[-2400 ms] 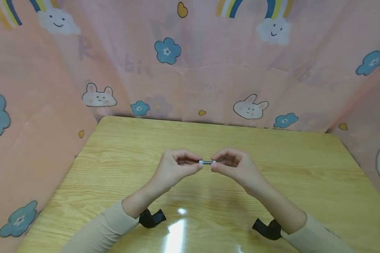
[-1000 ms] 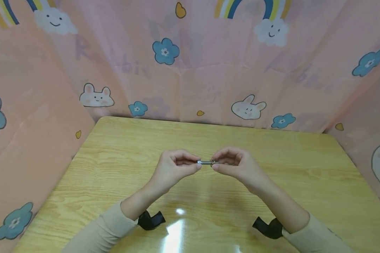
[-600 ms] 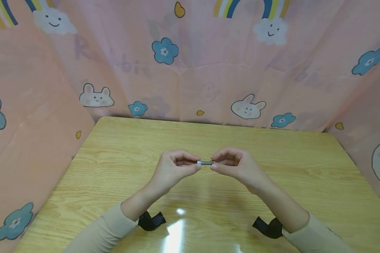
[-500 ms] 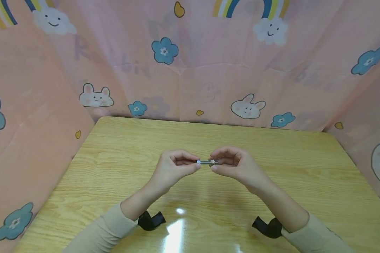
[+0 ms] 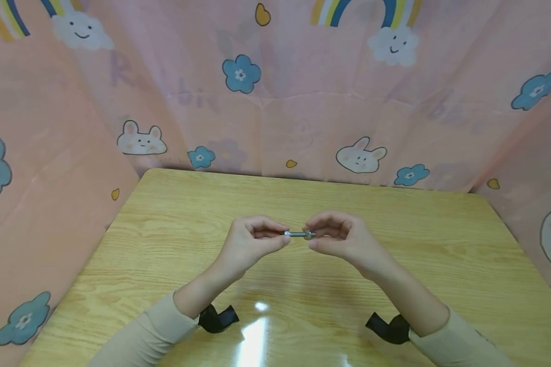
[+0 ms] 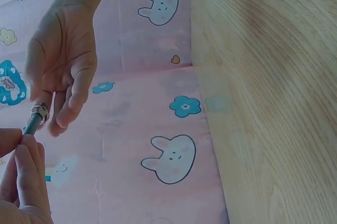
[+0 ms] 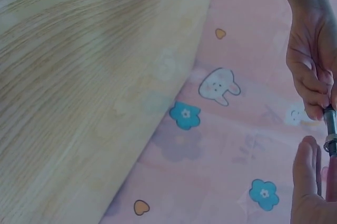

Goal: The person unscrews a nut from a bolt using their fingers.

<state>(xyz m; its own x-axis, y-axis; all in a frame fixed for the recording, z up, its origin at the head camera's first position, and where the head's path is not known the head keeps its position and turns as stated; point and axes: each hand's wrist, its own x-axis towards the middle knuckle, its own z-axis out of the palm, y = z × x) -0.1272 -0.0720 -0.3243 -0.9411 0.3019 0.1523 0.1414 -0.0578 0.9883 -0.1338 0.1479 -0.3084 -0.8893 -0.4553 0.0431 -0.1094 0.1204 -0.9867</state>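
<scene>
Between finger and thumb, my left hand (image 5: 257, 240) pinches the head end of a small metal bolt (image 5: 297, 234), held level above the table. A nut (image 5: 308, 235) sits on the bolt near its right end, the tip poking out past it. My right hand (image 5: 342, 235) is around that end, thumb below and index finger above, with gaps between them and the nut. In the left wrist view the nut (image 6: 39, 110) shows bright beside the right fingers, and a ring-like edge is against it. The right wrist view shows the bolt (image 7: 330, 121) upright at the frame's edge.
The hands are above a wood-grain table (image 5: 188, 204) with rounded far corners. Pink printed cloth (image 5: 298, 102) hangs behind it and along both sides. Black straps (image 5: 219, 319) are on both wrists, below the light sleeves.
The right fingers, earlier closed on the nut and covering it, have spread apart and leave it showing. The left hand keeps its pinch, almost still.
</scene>
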